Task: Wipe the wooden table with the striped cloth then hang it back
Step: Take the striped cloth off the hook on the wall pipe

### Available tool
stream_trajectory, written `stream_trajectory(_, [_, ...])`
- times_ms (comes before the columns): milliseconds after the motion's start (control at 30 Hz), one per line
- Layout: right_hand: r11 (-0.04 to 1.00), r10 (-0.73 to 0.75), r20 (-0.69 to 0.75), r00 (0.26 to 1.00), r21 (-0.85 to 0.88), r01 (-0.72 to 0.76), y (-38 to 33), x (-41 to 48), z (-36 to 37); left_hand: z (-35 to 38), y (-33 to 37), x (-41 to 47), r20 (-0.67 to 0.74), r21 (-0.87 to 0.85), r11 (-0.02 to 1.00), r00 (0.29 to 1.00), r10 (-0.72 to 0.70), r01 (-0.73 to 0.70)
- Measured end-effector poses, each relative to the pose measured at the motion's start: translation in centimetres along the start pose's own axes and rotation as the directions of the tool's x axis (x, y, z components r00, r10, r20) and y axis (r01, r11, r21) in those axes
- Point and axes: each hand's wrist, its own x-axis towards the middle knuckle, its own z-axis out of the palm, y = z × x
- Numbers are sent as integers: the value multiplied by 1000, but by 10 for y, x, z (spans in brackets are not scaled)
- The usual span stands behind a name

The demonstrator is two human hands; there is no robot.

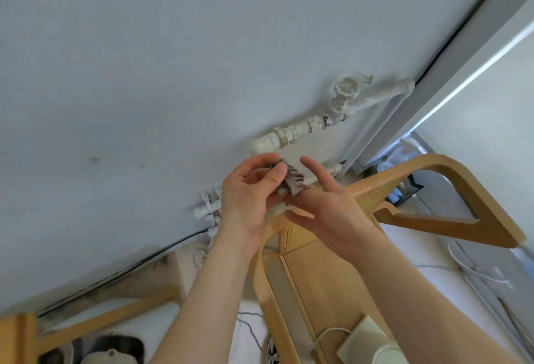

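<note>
The striped cloth [292, 180], brown and white, is bunched small against a white pipe [320, 176] on the wall. My left hand [251, 199] pinches the cloth's upper end between thumb and fingers. My right hand [323, 204] reaches in from the right with its index finger raised and its other fingers touching the cloth's lower end. Most of the cloth is hidden behind my hands. A wooden table top [323, 285] lies below my forearms.
White pipes with a round valve [345, 89] run up the pale wall. A wooden chair [450, 187] with a cane back stands right of my hands. A white device with a cable [364, 337] sits on the table. Slippers [115, 346] lie at the bottom left.
</note>
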Motion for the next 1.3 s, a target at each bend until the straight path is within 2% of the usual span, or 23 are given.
stream_trajectory(100, [900, -104, 114, 988, -413, 143, -16, -35, 1, 9, 12, -36, -59, 26, 998, 997, 53, -52])
stream_trajectory(167, [813, -117, 176, 977, -549, 197, -27, -61, 2, 15, 20, -59, -77, 36, 994, 992, 102, -99])
stream_trajectory(233, [727, -122, 233, 965, -641, 246, -38, -86, 0, 19, 28, -86, -54, 12, 991, 990, 132, -132])
stream_trajectory(333, [476, -166, 318, 933, -803, 358, -54, -121, -10, 20, 37, -132, -13, -17, 981, 981, 194, -194])
stream_trajectory(367, [428, -139, 344, 929, -825, 370, -59, -134, -13, 19, 39, -149, -24, -27, 975, 976, 218, -218])
stream_trajectory(467, [395, -104, 395, 913, -826, 402, -71, -175, -24, 11, 41, -204, -142, -132, 957, 960, 241, -260])
stream_trajectory(533, [289, -232, 387, 892, -848, 443, -80, -203, -28, 4, 44, -242, -187, -172, 941, 947, 260, -292])
stream_trajectory(567, [296, -315, 366, 876, -839, 457, -85, -218, -28, -1, 46, -262, -192, -182, 933, 942, 274, -309])
stream_trajectory(633, [479, -406, 318, 857, -725, 496, -99, -243, -25, -8, 53, -302, -186, -180, 917, 928, 323, -355])
stream_trajectory(733, [836, -313, 351, 882, -339, 432, -111, -271, -10, -13, 72, -346, -227, -126, 870, 867, 443, -477])
stream_trajectory(767, [904, -269, 372, 888, -221, 366, -108, -279, -2, -15, 75, -356, -260, -106, 859, 848, 462, -500])
stream_trajectory(800, [942, -200, 367, 908, -183, 281, -98, -282, 4, -19, 73, -363, -291, -90, 871, 850, 440, -482])
stream_trajectory(833, [958, -136, 357, 924, -192, 215, -84, -286, 11, -23, 65, -369, -290, -94, 903, 879, 378, -419])
stream_trajectory(900, [952, -3, 301, 953, -291, 95, -44, -289, 18, -39, 29, -386, -206, -173, 973, 972, 116, -153])
stream_trajectory(967, [953, 184, 301, 936, -286, -95, -10, -285, 20, -45, -17, -398, -92, -290, 956, 994, -67, 38])
stream_trajectory(1000, [944, 265, 314, 912, -279, -178, 4, -286, 24, -48, -35, -404, -79, -338, 939, 993, -92, 60])
stream_trajectory(1067, [923, 352, 355, 866, -287, -257, 27, -286, 33, -53, -57, -411, -181, -405, 913, 983, -33, -44])
stream_trajectory(1133, [920, 349, 388, 853, -316, -232, 41, -286, 50, -65, -59, -419, -356, -429, 881, 934, 41, -202])
stream_trajectory(1200, [902, 316, 363, 876, -400, -160, 56, -281, 70, -92, -53, -431, -507, -408, 859, 859, 69, -310])
stream_trajectory(1300, [746, 238, 315, 919, -665, 35, 87, -271, 98, -145, -46, -458, -614, -270, 909, 784, 91, -318])
